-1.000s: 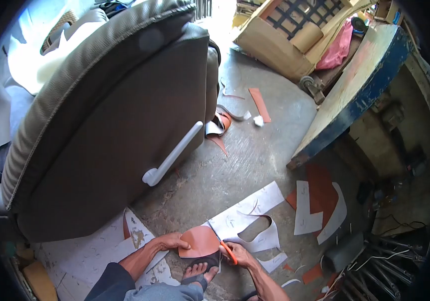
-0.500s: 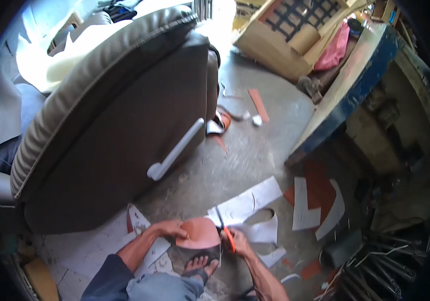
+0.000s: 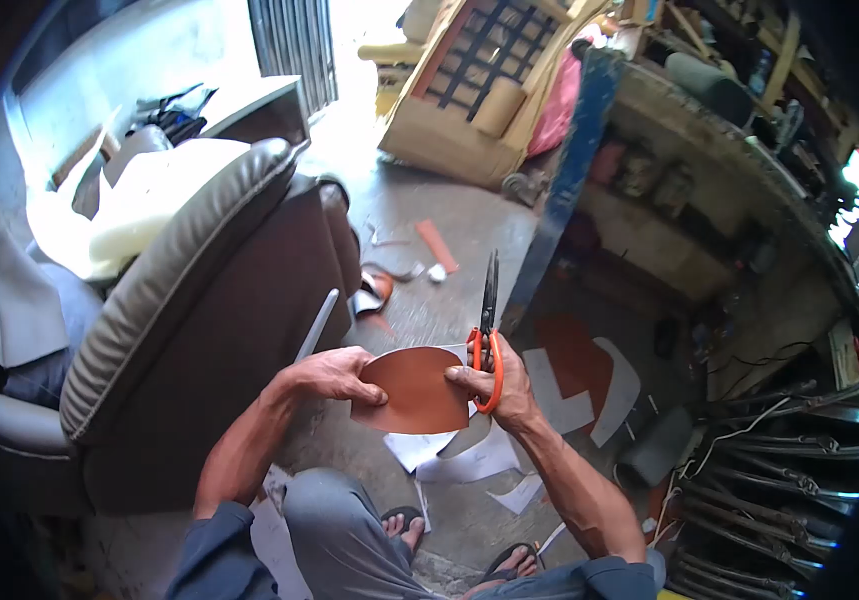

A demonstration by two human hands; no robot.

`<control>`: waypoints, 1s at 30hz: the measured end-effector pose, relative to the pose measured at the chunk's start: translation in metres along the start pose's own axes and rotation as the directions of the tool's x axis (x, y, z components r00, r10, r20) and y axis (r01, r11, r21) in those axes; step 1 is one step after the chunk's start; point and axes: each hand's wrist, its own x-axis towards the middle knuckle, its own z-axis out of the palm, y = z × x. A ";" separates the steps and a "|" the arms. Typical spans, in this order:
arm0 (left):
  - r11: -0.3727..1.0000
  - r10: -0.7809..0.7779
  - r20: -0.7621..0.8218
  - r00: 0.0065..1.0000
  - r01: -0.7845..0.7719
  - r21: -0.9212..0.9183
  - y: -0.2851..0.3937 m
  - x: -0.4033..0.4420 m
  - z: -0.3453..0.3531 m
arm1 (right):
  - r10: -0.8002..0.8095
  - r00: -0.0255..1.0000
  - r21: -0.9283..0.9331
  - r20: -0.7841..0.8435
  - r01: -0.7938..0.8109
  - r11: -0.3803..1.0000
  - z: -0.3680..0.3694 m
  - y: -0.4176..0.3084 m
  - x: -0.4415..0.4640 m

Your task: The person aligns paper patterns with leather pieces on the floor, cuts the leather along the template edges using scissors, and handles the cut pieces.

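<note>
1. While looking forward and down in the head view, holds a flat, reddish-brown, leather-like piece with curved edges (image 3: pixel 411 392) raised above the grey concrete floor (image 3: pixel 497 215), in front of a knee in grey trousers (image 3: pixel 334 515).
2. Clamps the left end of the piece in the bare left hand (image 3: pixel 337 376), with the thumb pressed on the upper face. Cannot tell how the fingers underneath lie.
3. Pinches the right end in the bare right hand (image 3: pixel 506 385), again with the thumb on top, while also closed around metal scissors with orange handles and dark blades (image 3: pixel 489 300).
4. Points the scissors away from the body, with the slim blades close together and past the far edge of the piece.
5. Below the piece, shows white cut sheets (image 3: pixel 469 462) lying on the floor, near dark-strapped sandals (image 3: pixel 407 522).
6. To the left, takes in a large dark brown padded chair with a stitched edge (image 3: pixel 234 330) and a slim pale lever (image 3: pixel 319 325).
7. To the right, shows a white L-shaped piece (image 3: pixel 561 402) beside a reddish-brown sheet (image 3: pixel 566 350), and a thick grey roll (image 3: pixel 656 447).
8. Farther off, includes a tan frame with black woven straps (image 3: pixel 439 130).
</note>
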 end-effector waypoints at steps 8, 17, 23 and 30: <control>0.355 0.578 -0.382 0.721 -0.644 -0.678 0.080 0.046 0.032 | -0.331 0.871 0.126 -0.364 0.398 0.909 -0.043 -0.094 -0.002; 0.059 0.326 -0.466 0.822 -0.510 -0.858 0.104 0.127 0.127 | -0.328 0.777 0.097 -0.538 0.444 0.891 -0.050 -0.069 -0.041; 0.109 0.304 -0.587 0.750 -0.640 -0.761 0.101 0.124 0.124 | -0.294 0.805 0.057 -0.516 0.374 0.926 -0.062 -0.040 -0.042; -0.050 0.189 -0.745 0.640 -0.751 -0.658 0.097 0.131 0.108 | -0.001 0.912 0.316 -0.410 0.143 0.938 -0.047 -0.004 -0.053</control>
